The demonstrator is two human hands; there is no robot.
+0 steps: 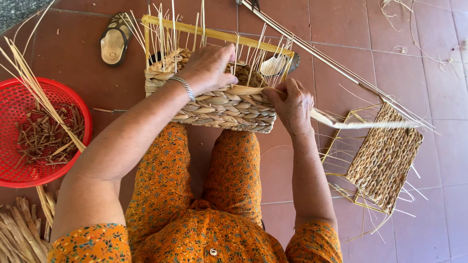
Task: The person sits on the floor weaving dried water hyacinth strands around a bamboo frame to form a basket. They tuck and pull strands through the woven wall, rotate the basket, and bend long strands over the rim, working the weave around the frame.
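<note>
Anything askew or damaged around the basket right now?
Nothing looks damaged. The half-woven basket sits upright between the knees, left hand on its rim, right hand pulling a strand. Loose fibre scraps litter the tiles.

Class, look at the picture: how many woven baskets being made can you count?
2. One basket rests on the person's knees, under the left hand and right hand. The other basket lies on the tiled floor to the right. None seem hidden.
</note>
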